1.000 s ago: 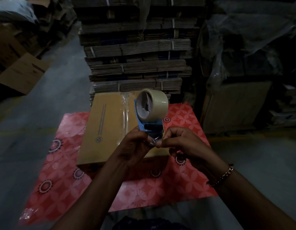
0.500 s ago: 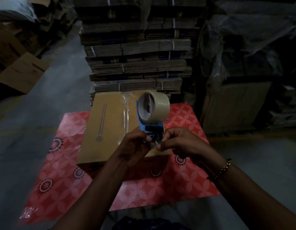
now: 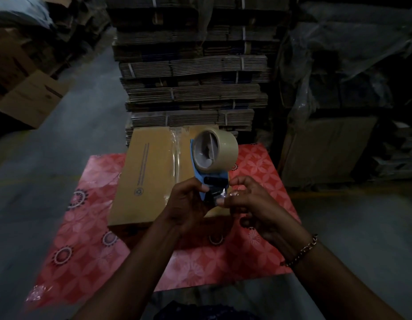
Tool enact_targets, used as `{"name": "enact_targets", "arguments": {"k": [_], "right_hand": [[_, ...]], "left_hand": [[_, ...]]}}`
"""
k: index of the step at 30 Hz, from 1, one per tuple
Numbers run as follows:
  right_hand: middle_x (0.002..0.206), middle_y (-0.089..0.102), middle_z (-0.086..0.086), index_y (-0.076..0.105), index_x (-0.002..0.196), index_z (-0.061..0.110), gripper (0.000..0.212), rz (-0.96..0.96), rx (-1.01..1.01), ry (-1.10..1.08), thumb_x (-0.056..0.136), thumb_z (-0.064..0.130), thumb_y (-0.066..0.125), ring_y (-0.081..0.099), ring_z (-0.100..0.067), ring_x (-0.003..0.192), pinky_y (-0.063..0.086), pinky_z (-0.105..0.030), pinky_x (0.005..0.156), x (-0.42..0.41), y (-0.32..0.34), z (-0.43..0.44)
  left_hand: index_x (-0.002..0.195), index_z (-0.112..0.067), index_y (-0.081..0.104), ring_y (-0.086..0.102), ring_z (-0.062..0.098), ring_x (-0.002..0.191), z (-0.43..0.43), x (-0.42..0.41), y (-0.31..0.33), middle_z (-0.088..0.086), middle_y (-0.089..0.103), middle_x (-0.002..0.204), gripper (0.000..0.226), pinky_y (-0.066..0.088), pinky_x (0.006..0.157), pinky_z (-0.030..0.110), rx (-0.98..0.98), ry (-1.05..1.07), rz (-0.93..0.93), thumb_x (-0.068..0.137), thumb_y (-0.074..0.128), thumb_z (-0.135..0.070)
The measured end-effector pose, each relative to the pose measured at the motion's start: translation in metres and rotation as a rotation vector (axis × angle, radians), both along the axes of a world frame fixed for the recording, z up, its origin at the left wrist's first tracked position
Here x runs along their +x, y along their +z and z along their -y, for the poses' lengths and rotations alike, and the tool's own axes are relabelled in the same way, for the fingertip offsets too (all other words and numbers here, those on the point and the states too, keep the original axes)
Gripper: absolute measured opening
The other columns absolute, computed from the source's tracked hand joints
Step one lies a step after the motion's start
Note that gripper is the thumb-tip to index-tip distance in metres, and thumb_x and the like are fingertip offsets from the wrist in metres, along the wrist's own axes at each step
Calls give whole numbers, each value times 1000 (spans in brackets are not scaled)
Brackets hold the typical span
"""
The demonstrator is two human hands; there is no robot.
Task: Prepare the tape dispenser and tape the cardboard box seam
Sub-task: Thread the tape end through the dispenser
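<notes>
A blue tape dispenser (image 3: 209,179) with a beige tape roll (image 3: 215,150) on top is held upright above a brown cardboard box (image 3: 149,174). My left hand (image 3: 189,204) grips the dispenser's lower body. Beside it, my right hand (image 3: 249,199) pinches the clear loose tape end (image 3: 234,194) at the dispenser's front, with the other fingers spread. The box lies flat on a red patterned table cover (image 3: 89,245), and a strip of clear tape (image 3: 176,153) runs along its middle seam. The dispenser's handle is hidden inside my left hand.
A tall stack of bundled flat cardboard (image 3: 193,84) stands right behind the table. Plastic-wrapped goods and boxes (image 3: 334,135) fill the right side. Opened cartons (image 3: 32,98) sit on the grey floor at the left.
My right hand has opened its fingers and shifted slightly right, drawing the tape end out from the dispenser's front. The left hand keeps its grip, and the dispenser sits a little lower.
</notes>
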State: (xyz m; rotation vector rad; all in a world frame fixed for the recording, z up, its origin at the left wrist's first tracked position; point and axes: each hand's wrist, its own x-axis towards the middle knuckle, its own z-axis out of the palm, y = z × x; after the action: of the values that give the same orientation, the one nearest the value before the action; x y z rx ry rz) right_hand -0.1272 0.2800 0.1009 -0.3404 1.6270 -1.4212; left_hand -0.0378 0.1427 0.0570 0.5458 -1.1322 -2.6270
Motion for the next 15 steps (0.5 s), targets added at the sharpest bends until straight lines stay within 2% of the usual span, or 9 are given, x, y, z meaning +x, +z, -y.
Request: {"name": "enact_targets", "arguments": {"k": [2,3,5,10,15], "right_hand": [[74,72,1,48,121,18,52,77,-66,-50,80,-3,73,70,-14,62,52,-26,49,6,-3,1],[77,73,-2,48,121,18,52,118,-105,-83,81,-6,70,73,-18,71,57,-31,57,9,-6,1],[80,73,-5,48,119,19,52,159,-161,-149,80,-10,67,73,-22,81,59,-31,63,15,-11,1],[71,71,0,47,124,18,59,193,-205,-224,80,-14,68,71,-22,77,58,-30,69,20,-20,-1],[99,74,-15,40,139,22,72,222,-165,-240,81,-10,68,74,-24,86,60,-27,67,20,-22,-5]], "left_hand": [[109,-4,73,63,28,94,-1,-1,0,16,70,109,53,50,68,32,-14,-9,-6,59,57,-13],[104,-7,75,63,25,88,-1,-1,1,13,71,103,48,46,62,30,-21,-17,-3,62,53,-12],[99,-8,76,62,23,82,-1,-2,0,10,72,97,44,43,59,28,-12,-22,0,66,49,-12],[107,-4,73,62,27,89,-1,-4,-1,14,70,103,49,46,69,32,-7,-27,16,62,54,-14],[118,0,64,61,29,95,-2,-6,-2,18,66,108,63,46,77,36,-20,-17,29,58,59,-18]]}}
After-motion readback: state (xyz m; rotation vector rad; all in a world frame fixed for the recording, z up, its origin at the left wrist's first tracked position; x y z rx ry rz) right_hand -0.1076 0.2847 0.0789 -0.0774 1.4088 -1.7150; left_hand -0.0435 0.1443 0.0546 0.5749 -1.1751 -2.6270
